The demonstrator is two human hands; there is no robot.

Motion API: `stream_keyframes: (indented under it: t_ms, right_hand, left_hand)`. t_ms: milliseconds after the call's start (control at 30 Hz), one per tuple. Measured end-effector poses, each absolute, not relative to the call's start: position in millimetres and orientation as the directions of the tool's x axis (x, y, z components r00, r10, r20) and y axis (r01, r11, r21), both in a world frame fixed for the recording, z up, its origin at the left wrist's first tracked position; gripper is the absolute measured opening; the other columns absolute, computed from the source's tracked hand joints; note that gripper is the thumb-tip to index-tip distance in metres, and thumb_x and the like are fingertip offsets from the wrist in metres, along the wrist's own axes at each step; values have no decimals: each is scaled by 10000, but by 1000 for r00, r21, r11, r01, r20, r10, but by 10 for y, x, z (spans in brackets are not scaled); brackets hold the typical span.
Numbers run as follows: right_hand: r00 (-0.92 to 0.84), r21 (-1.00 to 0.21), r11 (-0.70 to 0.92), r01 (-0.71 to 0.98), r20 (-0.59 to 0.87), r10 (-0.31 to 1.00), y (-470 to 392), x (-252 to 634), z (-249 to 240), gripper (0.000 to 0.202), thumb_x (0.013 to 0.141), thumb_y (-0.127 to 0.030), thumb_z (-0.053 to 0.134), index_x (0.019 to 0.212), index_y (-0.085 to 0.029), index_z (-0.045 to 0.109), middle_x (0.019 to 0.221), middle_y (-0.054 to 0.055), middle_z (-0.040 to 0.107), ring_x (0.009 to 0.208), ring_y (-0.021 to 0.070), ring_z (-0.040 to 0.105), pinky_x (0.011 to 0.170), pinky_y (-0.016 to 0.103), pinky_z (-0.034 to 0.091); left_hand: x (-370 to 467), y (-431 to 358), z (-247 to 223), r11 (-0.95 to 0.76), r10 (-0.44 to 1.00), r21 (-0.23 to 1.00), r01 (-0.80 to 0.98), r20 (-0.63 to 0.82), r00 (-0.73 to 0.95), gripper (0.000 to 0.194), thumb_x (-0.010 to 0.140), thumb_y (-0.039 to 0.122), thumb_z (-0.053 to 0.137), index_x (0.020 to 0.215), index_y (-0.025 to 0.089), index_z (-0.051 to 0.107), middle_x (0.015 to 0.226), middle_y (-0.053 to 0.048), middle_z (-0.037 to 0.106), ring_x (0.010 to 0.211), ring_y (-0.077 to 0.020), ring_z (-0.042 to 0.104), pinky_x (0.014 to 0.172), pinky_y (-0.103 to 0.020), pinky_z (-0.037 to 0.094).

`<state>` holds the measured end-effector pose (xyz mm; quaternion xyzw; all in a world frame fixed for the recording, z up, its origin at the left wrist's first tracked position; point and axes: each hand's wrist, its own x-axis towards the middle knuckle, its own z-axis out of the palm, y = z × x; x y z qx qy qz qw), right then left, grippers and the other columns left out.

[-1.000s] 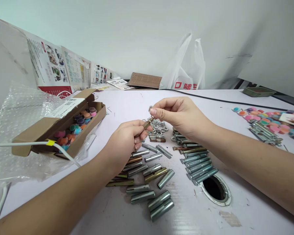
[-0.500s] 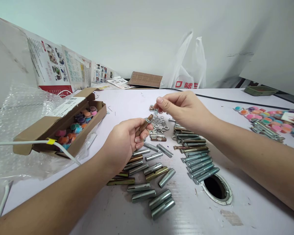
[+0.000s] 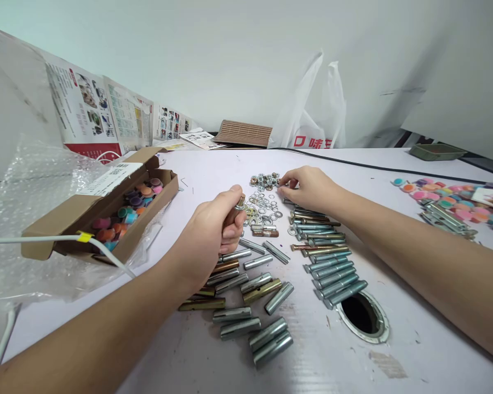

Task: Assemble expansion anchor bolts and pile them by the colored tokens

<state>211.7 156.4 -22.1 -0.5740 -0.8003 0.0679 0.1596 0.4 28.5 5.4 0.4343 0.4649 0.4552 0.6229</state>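
My left hand (image 3: 216, 224) is closed round an expansion bolt (image 3: 240, 202), whose brownish threaded end and washer stick up past the thumb; the rest is hidden in the fingers. My right hand (image 3: 306, 185) reaches down to the right edge of a pile of hex nuts (image 3: 265, 180), thumb and fingertips drawn together; what lies between them cannot be made out. Just nearer than the nuts are loose washers (image 3: 263, 207). Metal sleeves (image 3: 257, 282), silver and brassy, lie below my left hand. Under my right forearm runs a row of bolts (image 3: 332, 268) with flared ends.
A cardboard box (image 3: 170, 189) of coloured caps stands at left on bubble wrap (image 3: 36, 219), with a white cable (image 3: 36, 239) across it. A round table hole (image 3: 365, 317) sits beside the bolts. More caps (image 3: 447, 197) lie right. A plastic bag (image 3: 312, 120) stands behind.
My right hand has come down to the nuts from above them. My left hand has turned and drawn slightly left, its fingers closing further round the bolt.
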Motion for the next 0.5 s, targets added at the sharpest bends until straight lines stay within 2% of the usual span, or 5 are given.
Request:
stream_keyframes:
  t_ms: [200,333,400,500]
  right_hand:
    - [-271,-316,304,899,144,952,1645,2145,-269,208,804,-315,672,882,-156,780,829,82,731,736,200,593,684,330,400]
    - [-277,-400,341,850,212,937,1565,2116,-182,223,797,-345,673,869,-153,761,845,81,728,749,184,591,688,325,425]
    - [-309,-540,402,739,259,915,1445,2056,-74,243,827,-380,665,873,-156,746,837,70,721,725,158,589,660,307,438]
    - [-448,-805,445,392,255,857,1225,1939,96,268,845,-418,704,915,-162,742,842,60,719,691,134,593,611,287,452]
  left_hand:
    - [14,298,37,234,967,959,-163,-211,143,365,928,362,474,612,180,487,556,26,285,502,-94,191,472,-249,181]
    - [8,302,16,218,973,962,-167,-201,110,351,914,377,501,626,176,515,604,9,355,522,-96,230,468,-233,221]
    - [1,312,-1,213,976,963,-163,-202,84,337,904,375,495,635,175,529,645,-8,407,537,-100,265,465,-229,244]
    - [-4,338,-27,221,974,966,-131,-213,71,227,851,284,487,663,171,548,667,-15,437,551,-105,291,464,-227,250]
